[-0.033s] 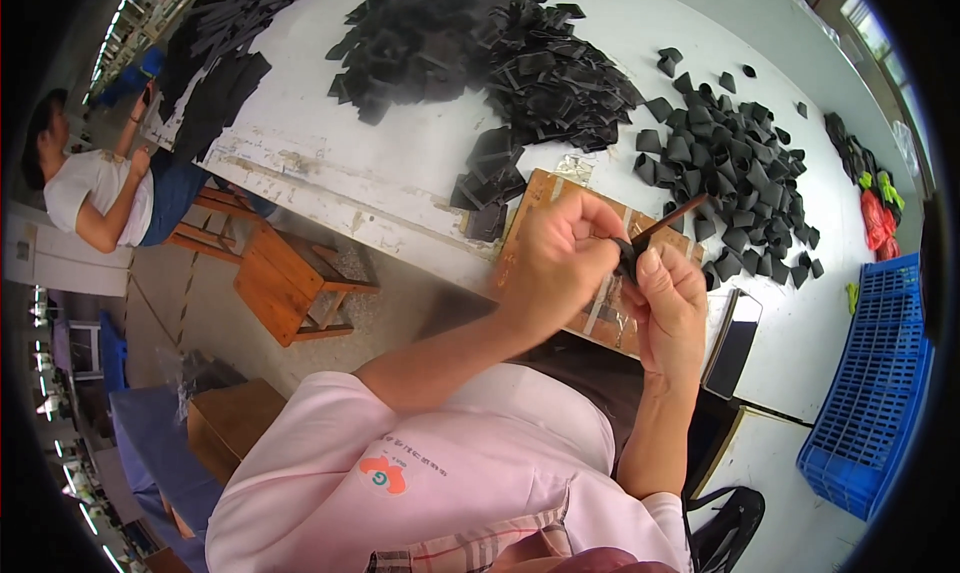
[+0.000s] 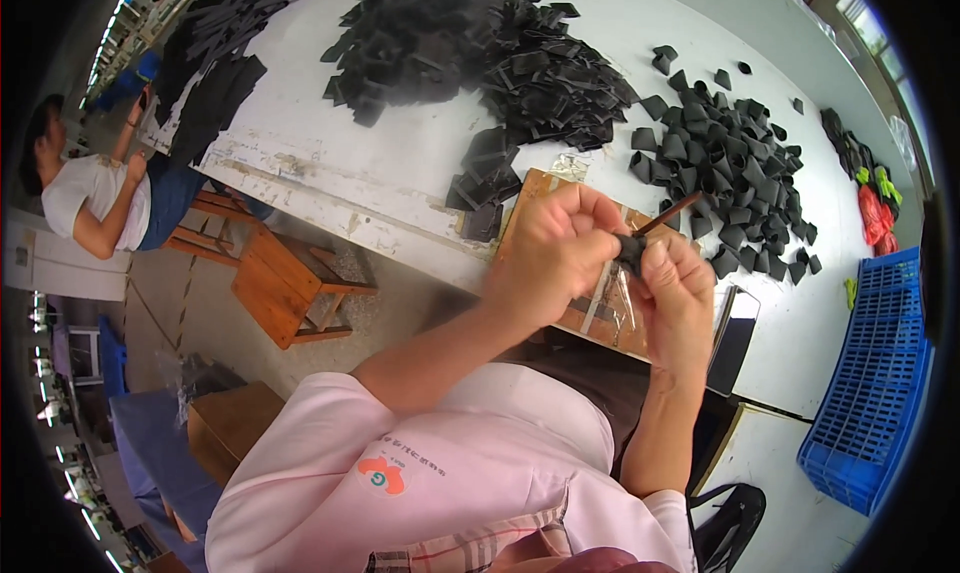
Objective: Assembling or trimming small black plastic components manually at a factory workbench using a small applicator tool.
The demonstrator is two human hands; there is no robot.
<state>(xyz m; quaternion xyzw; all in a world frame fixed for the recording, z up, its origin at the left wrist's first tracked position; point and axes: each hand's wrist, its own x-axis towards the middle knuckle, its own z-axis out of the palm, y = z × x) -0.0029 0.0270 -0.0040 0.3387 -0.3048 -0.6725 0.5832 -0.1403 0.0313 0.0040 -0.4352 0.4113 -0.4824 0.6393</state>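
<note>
a black piece (image 2: 630, 254) is pinched by left hand (image 2: 563, 248) and right hand (image 2: 680, 291) over the white worktable (image 2: 390, 153); a wooden stool (image 2: 272, 285) is placed left.

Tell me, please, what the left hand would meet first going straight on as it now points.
The left hand points rightward; it would first meet the small black piece between it and the right hand, then likely that hand, though depth is unclear.

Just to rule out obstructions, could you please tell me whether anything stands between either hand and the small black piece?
Nothing visible does: the left hand and right hand both hold the black piece directly.
</note>
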